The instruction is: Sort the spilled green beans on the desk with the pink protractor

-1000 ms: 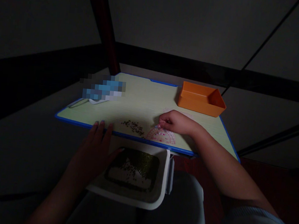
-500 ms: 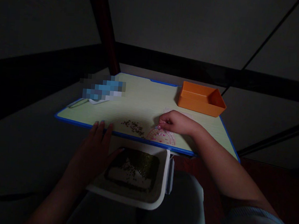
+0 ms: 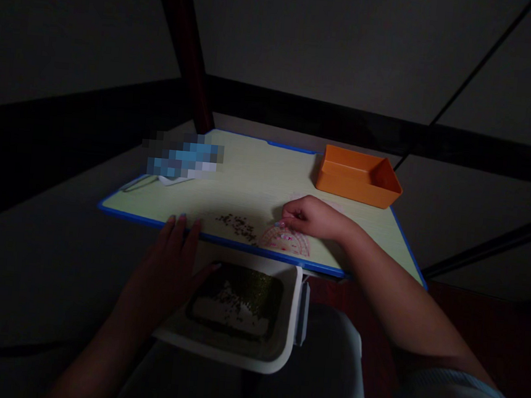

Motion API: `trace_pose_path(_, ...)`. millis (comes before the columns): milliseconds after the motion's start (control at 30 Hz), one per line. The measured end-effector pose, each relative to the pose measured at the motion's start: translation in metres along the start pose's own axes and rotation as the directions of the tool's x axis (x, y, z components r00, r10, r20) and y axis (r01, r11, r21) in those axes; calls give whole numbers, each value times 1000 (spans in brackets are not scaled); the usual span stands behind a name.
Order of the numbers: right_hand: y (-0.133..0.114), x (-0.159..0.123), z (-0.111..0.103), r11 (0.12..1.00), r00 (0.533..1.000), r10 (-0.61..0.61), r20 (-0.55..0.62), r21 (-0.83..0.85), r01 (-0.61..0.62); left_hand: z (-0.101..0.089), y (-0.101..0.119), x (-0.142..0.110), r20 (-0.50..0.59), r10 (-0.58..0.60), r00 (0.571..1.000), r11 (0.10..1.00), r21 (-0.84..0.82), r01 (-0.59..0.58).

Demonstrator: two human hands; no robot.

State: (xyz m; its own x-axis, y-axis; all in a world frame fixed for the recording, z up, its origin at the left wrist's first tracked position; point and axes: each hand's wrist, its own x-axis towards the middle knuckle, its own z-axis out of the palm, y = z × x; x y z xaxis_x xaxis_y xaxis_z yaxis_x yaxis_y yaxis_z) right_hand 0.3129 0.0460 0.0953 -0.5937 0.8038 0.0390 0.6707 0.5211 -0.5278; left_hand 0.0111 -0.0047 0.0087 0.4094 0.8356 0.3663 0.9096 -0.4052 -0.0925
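Observation:
A small blue-rimmed folding table (image 3: 248,179) stands over my lap in dim light. My right hand (image 3: 313,217) rests on it with fingers curled, pinching the top of a pink see-through protractor (image 3: 287,241) that lies flat near the front edge. Left of the protractor lies a scatter of small dark seeds (image 3: 238,226). My left hand (image 3: 166,271) lies with fingers stretched out, its fingertips at the table's front edge and its thumb on the left rim of a white tray (image 3: 275,355) held below the edge. The tray holds green grains and white stuff.
An orange plastic box (image 3: 358,176) stands at the table's far right corner. A blurred blue and white object (image 3: 183,158) sits at the far left beside a thin metal piece (image 3: 132,183). Dark wall panels and a dark post rise behind.

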Motion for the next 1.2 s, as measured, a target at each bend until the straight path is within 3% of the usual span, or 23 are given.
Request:
trace_pose_path(733, -2, 2, 3, 1000, 999, 7, -34, -6, -7, 2, 0, -1, -25, -2, 1000, 1000, 10, 2)
trace_pose_path(1200, -7, 9, 12, 995, 997, -22, -76, -94, 15, 0, 0, 0, -18, 10, 1000, 1000, 18, -10)
